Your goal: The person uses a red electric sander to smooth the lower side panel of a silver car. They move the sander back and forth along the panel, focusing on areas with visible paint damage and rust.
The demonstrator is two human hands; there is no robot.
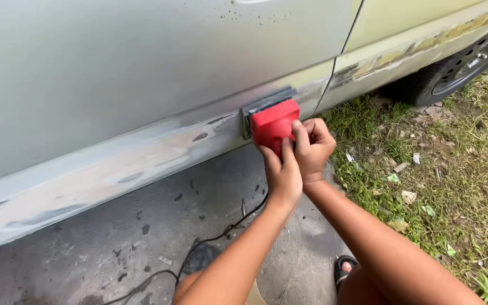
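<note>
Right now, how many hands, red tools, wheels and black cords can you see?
Hands: 2, left hand and right hand
Red sander: 1
Wheel: 1
Black cord: 1
Total: 5

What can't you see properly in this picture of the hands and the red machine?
All from the head view:
- The sanding face of the red boxy power sander: pressed against the grey car panel.
- The sander's grip: covered by the left hand and right hand.
- The thin black cable: its far end runs off the bottom edge.
- The black tyre: mostly hidden behind the car body.
</note>
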